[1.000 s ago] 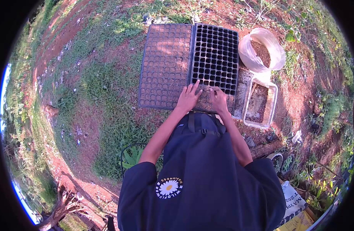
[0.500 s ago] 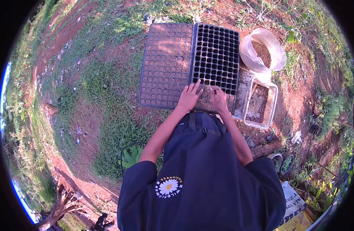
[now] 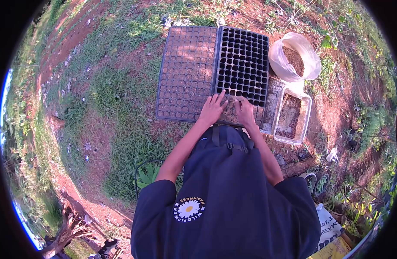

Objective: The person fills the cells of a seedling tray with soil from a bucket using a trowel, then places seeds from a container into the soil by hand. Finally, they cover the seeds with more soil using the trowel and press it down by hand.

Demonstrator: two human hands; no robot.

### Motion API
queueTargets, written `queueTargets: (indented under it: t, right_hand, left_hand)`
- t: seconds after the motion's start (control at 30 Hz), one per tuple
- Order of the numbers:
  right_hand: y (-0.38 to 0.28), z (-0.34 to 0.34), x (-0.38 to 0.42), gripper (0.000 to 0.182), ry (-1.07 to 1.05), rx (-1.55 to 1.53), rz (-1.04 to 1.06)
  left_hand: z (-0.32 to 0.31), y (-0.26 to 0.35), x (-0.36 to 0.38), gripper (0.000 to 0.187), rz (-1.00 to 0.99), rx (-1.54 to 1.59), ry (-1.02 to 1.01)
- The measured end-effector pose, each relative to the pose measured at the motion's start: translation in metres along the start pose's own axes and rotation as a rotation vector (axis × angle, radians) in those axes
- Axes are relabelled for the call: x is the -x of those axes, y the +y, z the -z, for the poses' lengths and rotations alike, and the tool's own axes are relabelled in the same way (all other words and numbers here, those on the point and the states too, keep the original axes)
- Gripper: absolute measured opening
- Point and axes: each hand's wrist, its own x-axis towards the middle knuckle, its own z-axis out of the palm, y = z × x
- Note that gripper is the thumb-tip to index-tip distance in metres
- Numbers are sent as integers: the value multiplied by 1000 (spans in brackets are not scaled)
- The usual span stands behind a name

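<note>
Two black seedling trays lie side by side on the ground in front of me. The left seedling tray (image 3: pixel 187 73) has brown soil across its cells. Dark, hollow cells fill most of the right seedling tray (image 3: pixel 243 60), while its nearest rows hold soil (image 3: pixel 231 113). My left hand (image 3: pixel 212 108) rests on the near left part of the right tray, fingers spread. Just right of it, my right hand (image 3: pixel 245 111) is bent over the soil-filled rows with its fingertips drawn together. Whatever those fingertips hold, if anything, is too small to make out.
A clear plastic tub (image 3: pixel 309 115) with some soil inside stands right of the trays. Beyond it sits a whitish translucent ring-shaped container (image 3: pixel 311 60) with brown material. Grass (image 3: pixel 116 90) spreads on the left; a printed sack (image 3: pixel 328 224) lies at lower right.
My right hand's fingertips have shifted very slightly. My left hand and both trays look the same.
</note>
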Motion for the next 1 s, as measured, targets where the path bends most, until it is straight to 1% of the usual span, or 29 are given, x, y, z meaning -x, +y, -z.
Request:
queueTargets:
  t: [0.13,0.2,0.27,0.4,0.43,0.5,0.53,0.6,0.63,0.7,0.83,0.93,1.0]
  right_hand:
    - [-8,2,0,13,18,1,16]
    - [-13,4,0,12,14,-33,-47]
    - [-3,0,0,12,6,-46,-64]
    - [-5,2,1,13,-36,-52,-131]
    - [-2,0,2,13,-38,-52,-131]
    - [-1,-2,2,15,14,-24,-18]
    - [-2,-1,1,15,14,-23,-18]
    - [-4,2,1,14,-21,-6,-97]
    - [-4,0,1,14,-22,-7,-97]
    - [-3,-1,1,14,-13,10,-32]
    - [-5,0,0,13,-24,-15,-65]
    - [-7,1,1,13,-19,-17,-38]
    - [-6,0,0,12,-38,1,-79]
  left_hand:
    - [0,0,1,49,1,6,9]
    - [-1,0,0,50,4,32,-3]
    - [-2,0,0,49,4,19,3]
    - [-1,0,1,49,4,11,0]
    - [-2,0,1,49,5,12,0]
    - [-2,0,0,48,4,-1,1]
    - [-1,0,0,48,4,-1,2]
    - [1,0,0,48,5,4,-18]
    - [2,0,1,48,6,4,-19]
    - [3,0,0,48,5,11,-25]
    - [1,-1,1,48,0,-15,-14]
    - [0,0,1,47,-3,4,-10]
    - [0,0,0,46,-13,-38,4]
